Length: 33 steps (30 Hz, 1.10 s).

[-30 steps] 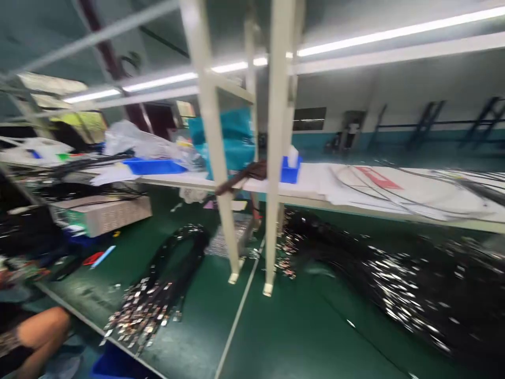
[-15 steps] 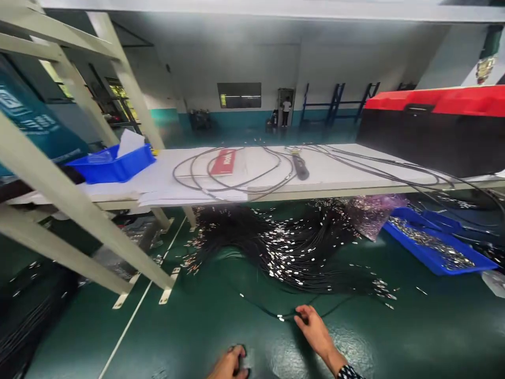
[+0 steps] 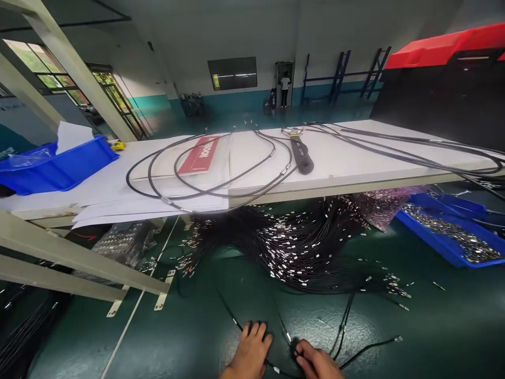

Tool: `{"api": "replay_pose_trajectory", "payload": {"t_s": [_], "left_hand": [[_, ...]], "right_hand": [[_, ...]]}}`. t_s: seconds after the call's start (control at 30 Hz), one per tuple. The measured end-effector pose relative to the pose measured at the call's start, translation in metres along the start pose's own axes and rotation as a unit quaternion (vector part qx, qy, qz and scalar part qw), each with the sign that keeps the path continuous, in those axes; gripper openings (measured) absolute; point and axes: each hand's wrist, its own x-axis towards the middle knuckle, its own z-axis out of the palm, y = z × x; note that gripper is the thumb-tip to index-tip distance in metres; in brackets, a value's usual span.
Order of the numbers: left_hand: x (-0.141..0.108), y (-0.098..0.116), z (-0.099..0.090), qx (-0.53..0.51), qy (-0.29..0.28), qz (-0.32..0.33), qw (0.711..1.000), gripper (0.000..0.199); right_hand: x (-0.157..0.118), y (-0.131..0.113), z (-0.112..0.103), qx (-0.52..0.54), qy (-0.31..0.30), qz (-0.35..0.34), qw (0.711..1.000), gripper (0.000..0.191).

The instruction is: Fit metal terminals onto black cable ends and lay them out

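My left hand point(image 3: 249, 351) is at the bottom middle of the view, its fingers together and bent over a thin black cable point(image 3: 270, 365) with small silver sleeves. The cable comes out on both sides of the hand; the grip under the palm is hidden. Beside it, my right hand point(image 3: 319, 362) pinches black cables between thumb and fingers. One cable end point(image 3: 371, 347) with a silver tip sticks out to the right, and more lengths run upward from there. Beyond both hands, a large heap of black cables point(image 3: 292, 258) with shiny metal ends lies on the green floor.
A white shelf point(image 3: 335, 176) crosses above the heap, bearing looped cables point(image 3: 221, 190), a red-labelled packet point(image 3: 199, 154) and a black-handled tool point(image 3: 303, 157). A blue tray of metal parts point(image 3: 437, 245) stands at right, a blue bin point(image 3: 59, 171) at left. Pale frame legs point(image 3: 79, 250) slant across the left.
My left hand has moved forward onto a cable. My right hand has drawn cables back toward me and now pinches them. The view has shifted closer to the shelf.
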Motion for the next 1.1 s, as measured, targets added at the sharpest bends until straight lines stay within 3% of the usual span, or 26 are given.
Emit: {"api": "replay_pose_trajectory", "payload": {"t_s": [0.1, 0.23, 0.4, 0.5, 0.57, 0.67, 0.73, 0.93, 1.1], "left_hand": [[0.003, -0.004, 0.002, 0.006, -0.007, -0.007, 1.000, 0.039], [0.007, -0.014, 0.002, -0.015, -0.004, -0.018, 1.000, 0.023], [0.012, -0.018, 0.002, -0.052, 0.004, -0.020, 0.998, 0.014], [0.011, -0.014, 0.004, -0.077, -0.001, -0.012, 0.997, 0.011], [0.006, -0.012, 0.006, -0.100, -0.003, -0.008, 0.995, 0.010], [-0.003, -0.014, 0.007, -0.144, 0.006, -0.009, 0.990, 0.012], [-0.007, -0.017, 0.004, -0.179, 0.021, -0.013, 0.984, 0.011], [0.001, -0.023, -0.021, -0.311, 0.067, -0.010, 0.948, 0.016], [0.018, -0.010, -0.047, -0.464, 0.077, -0.022, 0.882, 0.025]], "right_hand": [[-0.007, 0.007, -0.025, 0.018, 0.010, 0.014, 1.000, 0.024], [0.004, 0.000, -0.057, -0.012, 0.105, -0.016, 0.994, 0.025], [0.071, -0.018, -0.084, -0.080, 0.201, -0.006, 0.976, 0.040], [0.105, -0.030, -0.090, -0.116, 0.217, 0.014, 0.969, 0.051], [0.114, -0.036, -0.093, -0.142, 0.206, 0.012, 0.968, 0.046], [0.106, -0.041, -0.103, -0.173, 0.162, -0.026, 0.971, 0.020], [0.095, -0.043, -0.111, -0.187, 0.135, -0.054, 0.971, 0.015], [0.077, -0.056, -0.132, -0.182, 0.149, -0.086, 0.968, 0.019], [0.060, -0.079, -0.132, -0.127, 0.178, -0.115, 0.969, 0.029]]}}
